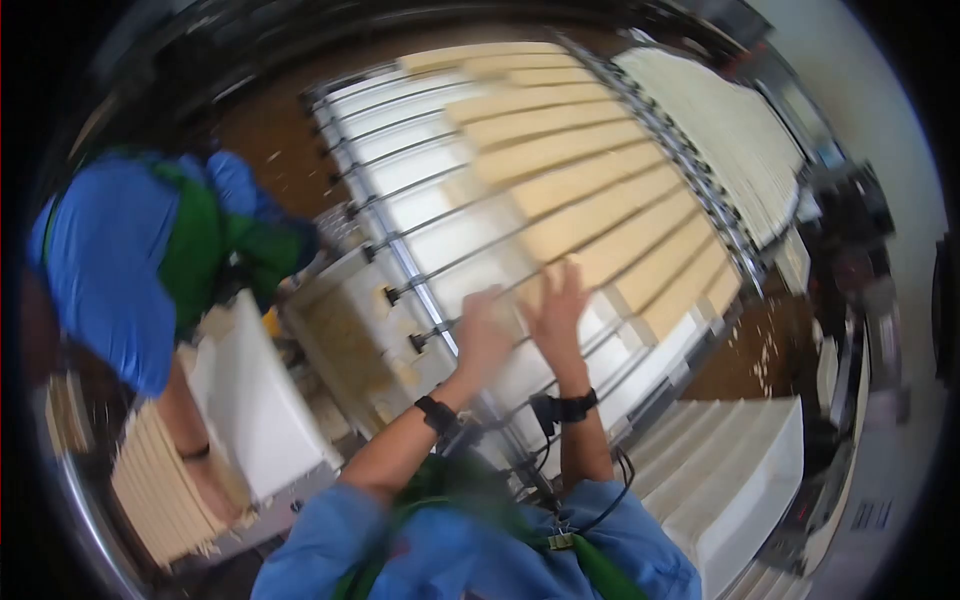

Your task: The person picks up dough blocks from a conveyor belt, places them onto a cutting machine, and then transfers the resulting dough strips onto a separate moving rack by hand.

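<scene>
Both of my hands reach over a white conveyor (pixel 425 215) crossed by thin dark bars. Rows of pale yellow slabs (pixel 590 185) lie between the bars, beyond my hands. My right hand (pixel 556 315) has its fingers spread at the near edge of the slabs, and no object shows in it. Close beside it on the left, my left hand (pixel 485 335) is smeared by motion over the white surface, so its fingers and anything in them cannot be made out. Each wrist wears a black band.
A co-worker in blue (pixel 115 260) leans in at the left, one hand near stacked pale strips (pixel 165 480). A crumb-filled bin (pixel 345 335) stands left of the conveyor. White ridged trays (pixel 720 470) are at the lower right, and another pale belt (pixel 710 130) runs at the upper right.
</scene>
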The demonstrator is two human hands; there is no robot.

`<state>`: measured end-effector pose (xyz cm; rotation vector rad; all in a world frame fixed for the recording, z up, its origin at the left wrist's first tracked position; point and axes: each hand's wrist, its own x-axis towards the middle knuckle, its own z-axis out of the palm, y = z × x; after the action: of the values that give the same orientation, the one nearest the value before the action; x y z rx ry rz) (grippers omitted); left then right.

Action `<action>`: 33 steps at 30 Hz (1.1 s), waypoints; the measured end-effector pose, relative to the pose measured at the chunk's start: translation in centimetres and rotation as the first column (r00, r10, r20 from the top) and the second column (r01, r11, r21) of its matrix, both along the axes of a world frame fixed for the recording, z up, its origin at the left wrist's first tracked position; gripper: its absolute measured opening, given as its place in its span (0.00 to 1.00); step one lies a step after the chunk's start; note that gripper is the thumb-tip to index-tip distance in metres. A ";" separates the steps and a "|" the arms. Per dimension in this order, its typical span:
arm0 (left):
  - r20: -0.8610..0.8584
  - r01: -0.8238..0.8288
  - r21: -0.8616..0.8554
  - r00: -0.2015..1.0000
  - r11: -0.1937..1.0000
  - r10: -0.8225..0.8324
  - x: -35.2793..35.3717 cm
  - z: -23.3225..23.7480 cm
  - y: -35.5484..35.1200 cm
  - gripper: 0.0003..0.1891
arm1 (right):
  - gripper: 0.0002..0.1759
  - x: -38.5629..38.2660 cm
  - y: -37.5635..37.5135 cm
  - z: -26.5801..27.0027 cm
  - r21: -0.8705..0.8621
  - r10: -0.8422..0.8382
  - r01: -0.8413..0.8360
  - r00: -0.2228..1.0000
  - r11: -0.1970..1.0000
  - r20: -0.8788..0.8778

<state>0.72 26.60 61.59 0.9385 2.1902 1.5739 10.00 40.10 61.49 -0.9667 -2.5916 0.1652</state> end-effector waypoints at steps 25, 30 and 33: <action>-0.275 -0.926 -0.376 0.136 0.024 0.952 -5.6 -6.4 -66.5 0.45 | 0.26 -45.3 -69.4 -6.6 -0.127 0.958 -0.979 0.184 0.159 -0.220; -0.185 -0.842 -0.536 0.185 0.059 0.965 -7.7 -4.9 -67.7 0.48 | 0.26 -48.4 -73.3 -8.2 -0.209 0.956 -0.933 0.274 0.291 0.109; -0.187 -0.826 -0.562 0.184 0.048 0.965 -8.4 -4.7 -67.6 0.46 | 0.27 -47.7 -73.4 -8.4 -0.212 0.959 -0.935 0.277 0.284 0.064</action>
<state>-7.64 -41.02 56.91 -1.1427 2.8831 0.9775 -37.68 -33.31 53.09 0.8017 -2.9672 0.5823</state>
